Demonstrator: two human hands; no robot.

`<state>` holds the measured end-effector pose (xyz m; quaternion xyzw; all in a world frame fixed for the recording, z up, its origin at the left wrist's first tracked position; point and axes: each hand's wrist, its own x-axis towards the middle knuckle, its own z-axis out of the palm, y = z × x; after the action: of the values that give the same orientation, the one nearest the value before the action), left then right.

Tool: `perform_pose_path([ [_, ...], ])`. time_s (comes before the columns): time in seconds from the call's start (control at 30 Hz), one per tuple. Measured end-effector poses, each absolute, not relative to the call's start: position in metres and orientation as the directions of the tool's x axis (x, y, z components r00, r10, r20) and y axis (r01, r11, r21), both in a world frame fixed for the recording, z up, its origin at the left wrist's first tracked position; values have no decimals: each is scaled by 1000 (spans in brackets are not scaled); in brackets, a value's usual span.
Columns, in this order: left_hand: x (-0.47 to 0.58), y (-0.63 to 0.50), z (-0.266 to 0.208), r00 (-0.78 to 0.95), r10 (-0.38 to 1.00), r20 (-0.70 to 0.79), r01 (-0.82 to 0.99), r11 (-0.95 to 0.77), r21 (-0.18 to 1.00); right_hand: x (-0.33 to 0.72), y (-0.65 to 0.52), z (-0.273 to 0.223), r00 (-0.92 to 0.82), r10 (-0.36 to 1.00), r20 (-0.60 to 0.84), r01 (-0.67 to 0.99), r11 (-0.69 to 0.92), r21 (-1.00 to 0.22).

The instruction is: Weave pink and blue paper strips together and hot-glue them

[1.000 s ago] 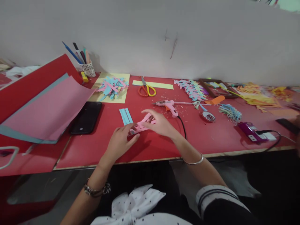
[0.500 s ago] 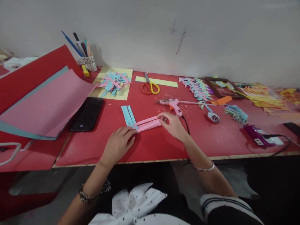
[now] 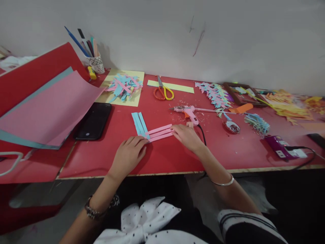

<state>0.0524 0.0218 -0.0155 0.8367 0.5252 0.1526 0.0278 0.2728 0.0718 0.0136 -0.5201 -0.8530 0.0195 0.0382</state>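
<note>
Light blue paper strips (image 3: 139, 123) lie folded side by side on the red table. Pink paper strips (image 3: 159, 133) cross their lower end and run to the right, meeting the blue in an L shape. Fingers stretched and lying low, my left hand (image 3: 129, 152) rests its tips at the corner where the colours meet, holding it down. My right hand (image 3: 186, 135) has its fingers closed on the right end of the pink strips; its fingertips partly cover that end. Just beyond this hand lies a pink glue gun (image 3: 189, 113).
Behind the strips lie scissors (image 3: 164, 93) and a pile of cut paper pieces (image 3: 124, 86). To the left are a phone (image 3: 93, 121) and large pink paper (image 3: 53, 108). A paper-leaf piece (image 3: 214, 95), mirror-like spoon shape (image 3: 232, 127) and purple power strip (image 3: 280, 147) sit right.
My right hand has shifted its fingers from a raised pinch to lying lower on the pink strips, which now spread apart more evenly. My left hand stays at the corner.
</note>
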Motion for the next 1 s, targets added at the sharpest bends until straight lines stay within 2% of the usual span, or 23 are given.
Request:
perform_pose_path([
  [0.13,53,21,-15,397,891,220,876,-439,200,270,71,13,-463,886,24,886,462,39],
  [0.3,54,21,-15,395,892,222,879,-437,191,273,73,14,-451,892,25,891,448,79],
  [0.43,54,21,-14,387,890,242,875,-437,207,271,63,18,-452,887,92,890,442,112],
  [0.53,54,21,-15,396,881,259,864,-453,217,258,46,18,-496,855,153,868,486,99],
  [0.67,53,22,-17,405,875,266,867,-460,192,237,28,12,-589,803,95,808,585,68],
  [0.87,53,21,-16,403,875,268,873,-455,177,237,27,9,-546,837,30,838,546,5],
  [1.0,53,21,-16,404,869,287,867,-463,184,250,29,10,-474,880,26,880,474,20],
])
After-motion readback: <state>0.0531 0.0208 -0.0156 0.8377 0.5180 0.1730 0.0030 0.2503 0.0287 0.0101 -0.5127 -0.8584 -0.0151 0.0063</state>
